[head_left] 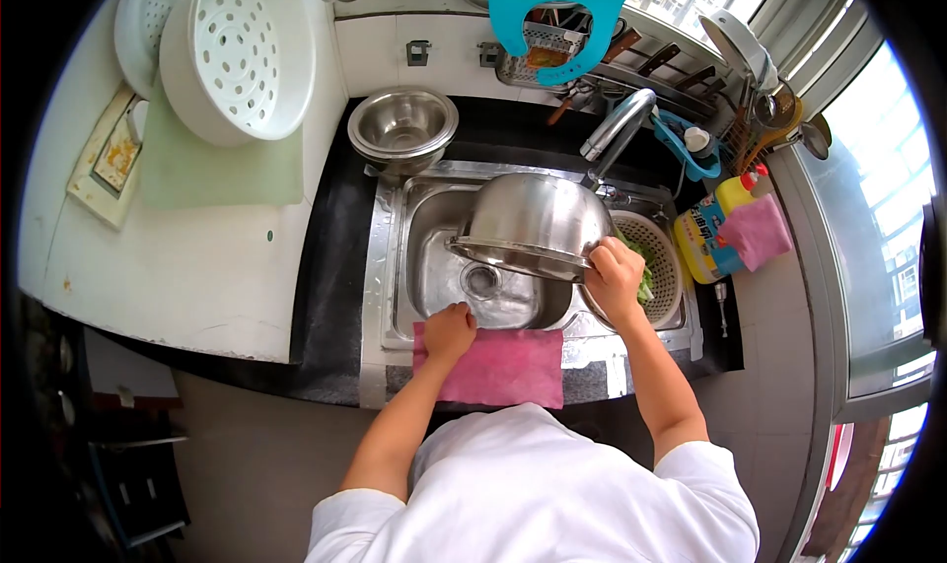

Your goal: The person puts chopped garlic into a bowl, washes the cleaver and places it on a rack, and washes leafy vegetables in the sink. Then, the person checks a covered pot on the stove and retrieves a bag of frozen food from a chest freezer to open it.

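A large steel basin [538, 213] is tipped on its side above the sink, its opening facing down toward the front. My right hand [617, 275] is closed around the basin's rim at the right. My left hand [451, 332] is closed at the upper left of a pink cloth [513, 366], which hangs over the sink's front edge; its fingertips are partly hidden. Below the basin, the steel sink [434, 287] shows its drain [480, 281]. A white colander [669, 267] with green leaves [645, 277] sits at the right, partly behind my right hand.
Nested steel bowls [402, 127] stand at the back left. The faucet [619, 127] rises behind the basin. A yellow detergent bottle [708, 230] with a pink rag [758, 232] is at the right. A white perforated basket [237, 60] and light green mat [222, 169] are on the left.
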{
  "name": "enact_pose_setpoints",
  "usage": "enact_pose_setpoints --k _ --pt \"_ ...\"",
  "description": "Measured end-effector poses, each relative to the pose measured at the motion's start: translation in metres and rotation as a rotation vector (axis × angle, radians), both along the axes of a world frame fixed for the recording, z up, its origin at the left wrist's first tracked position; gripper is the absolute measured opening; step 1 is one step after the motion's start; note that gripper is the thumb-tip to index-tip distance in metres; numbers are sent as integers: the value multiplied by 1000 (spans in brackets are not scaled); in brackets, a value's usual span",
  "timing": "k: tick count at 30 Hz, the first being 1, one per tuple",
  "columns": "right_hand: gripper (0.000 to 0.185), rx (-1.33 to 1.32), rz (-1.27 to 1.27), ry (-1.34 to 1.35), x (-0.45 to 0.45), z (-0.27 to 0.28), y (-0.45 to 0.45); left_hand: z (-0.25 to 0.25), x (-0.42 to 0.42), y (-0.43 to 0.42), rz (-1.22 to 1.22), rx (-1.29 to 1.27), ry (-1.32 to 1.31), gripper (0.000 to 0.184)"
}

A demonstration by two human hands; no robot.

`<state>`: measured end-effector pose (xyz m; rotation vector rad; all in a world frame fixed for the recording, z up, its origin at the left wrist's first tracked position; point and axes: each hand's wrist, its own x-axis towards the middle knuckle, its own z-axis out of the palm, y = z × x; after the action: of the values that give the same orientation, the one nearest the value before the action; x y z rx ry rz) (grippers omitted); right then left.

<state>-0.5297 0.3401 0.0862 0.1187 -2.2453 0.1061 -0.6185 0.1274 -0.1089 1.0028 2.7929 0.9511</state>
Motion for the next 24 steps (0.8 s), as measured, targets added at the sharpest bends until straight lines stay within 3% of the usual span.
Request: enact_pose_setpoints --k 12,15,17,21,24 --pt "21 -61 12 -10 -13 -5 -7 -2 -1 1 -10 -3 8 13" --pt "16 -471 -240 -11 -28 -28 -10 -1 -1 1 -7 -24 9 14" --pt "14 -802 -272 29 -44 -45 -11 -1 0 1 -12 -53 -15 15" --pt "10 -1492 -163 34 -74 -75 -24 0 2 0 -8 -36 49 15" --pt "15 -1738 -92 -82 -91 -77 -62 31 5 -4 16 -74 -10 15"
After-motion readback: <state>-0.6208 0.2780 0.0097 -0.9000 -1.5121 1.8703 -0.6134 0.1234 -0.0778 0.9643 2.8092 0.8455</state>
